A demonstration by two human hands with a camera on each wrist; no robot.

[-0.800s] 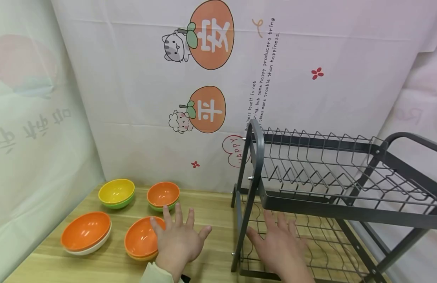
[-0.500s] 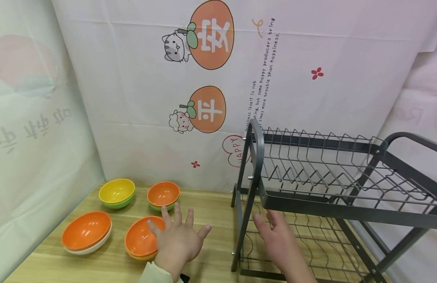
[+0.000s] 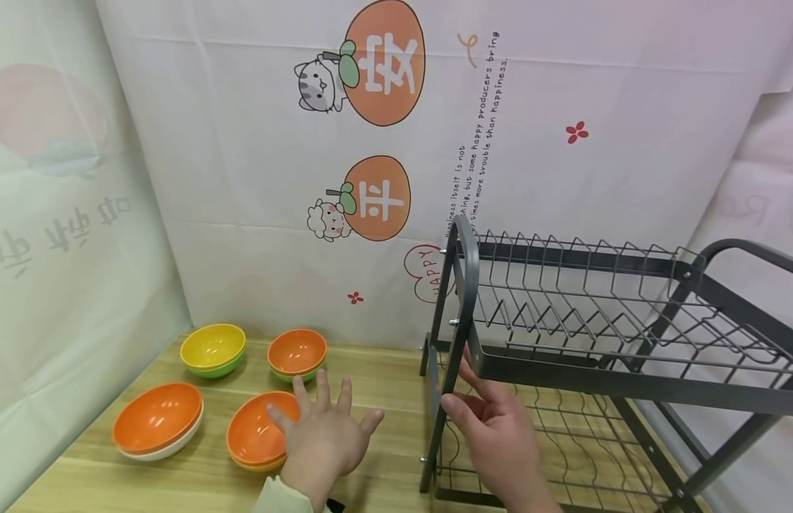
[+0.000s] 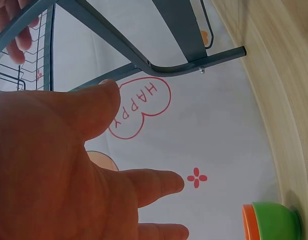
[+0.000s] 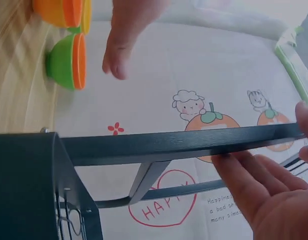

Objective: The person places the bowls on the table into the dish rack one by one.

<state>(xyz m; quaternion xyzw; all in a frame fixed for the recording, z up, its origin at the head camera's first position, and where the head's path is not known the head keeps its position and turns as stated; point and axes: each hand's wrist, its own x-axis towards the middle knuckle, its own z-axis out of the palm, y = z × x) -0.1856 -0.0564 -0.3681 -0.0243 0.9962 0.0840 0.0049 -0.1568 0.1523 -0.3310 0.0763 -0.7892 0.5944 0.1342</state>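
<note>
- The right hand [image 3: 505, 442] pinches the near left upright [image 3: 437, 442] of a dish rack [image 3: 471, 263], its thumb on one side of the bar and its fingers on the other.
- The rack stands at the right of the table, in dark grey coated metal with a soft sheen; flat bars bend into rounded loops at the ends, and small bright bolts sit at the joints.
- Thin wire fills both levels: zigzag ridges across the upper tier [image 3: 563, 375], gentle waves along the lower tier [image 3: 649, 449].
- The right arm comes up from the bottom edge, in front of the lower tier, wrist below the fingers.
- The left hand [image 3: 328, 438] holds nothing; it hangs palm down, fingers spread wide, beside the front orange bowl [image 3: 258, 431], with a pale sleeve [image 3: 281, 496] at its wrist.
- That glossy round bowl nests in a yellow-orange one; near it sit a larger orange bowl [image 3: 159, 420] in white, a yellow bowl [image 3: 211, 349] in green and a small orange bowl [image 3: 298, 350] in green.
- Beneath lies a pale wood-grain table [image 3: 383, 370]; behind hangs a creased white cloth [image 3: 242, 178] printed with orange fruit, cartoon animals and lettering.
</note>
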